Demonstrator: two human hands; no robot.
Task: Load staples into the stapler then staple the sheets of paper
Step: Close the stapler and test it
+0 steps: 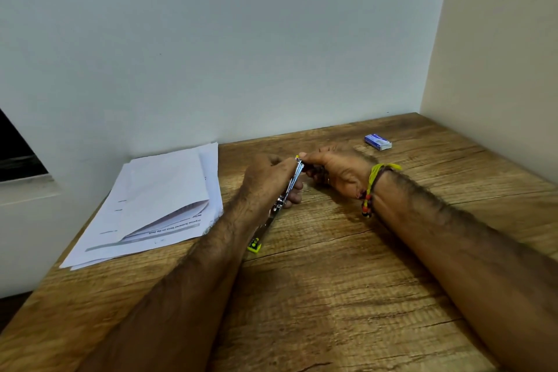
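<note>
Wooden brown table (347, 281) carries white paper sheets (163, 199) at left. Left hand (265, 181) grips the small metal stapler (288, 187); right hand (335, 172) pinches its far end. Staples should slide in straight, I think.

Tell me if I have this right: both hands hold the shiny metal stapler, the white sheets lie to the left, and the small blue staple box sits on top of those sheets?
Not quite. The small blue staple box sits on the bare wooden table, far right, away from the white sheets. The head view shows it. The rest holds: left hand and right hand hold the shiny metal stapler.
</note>
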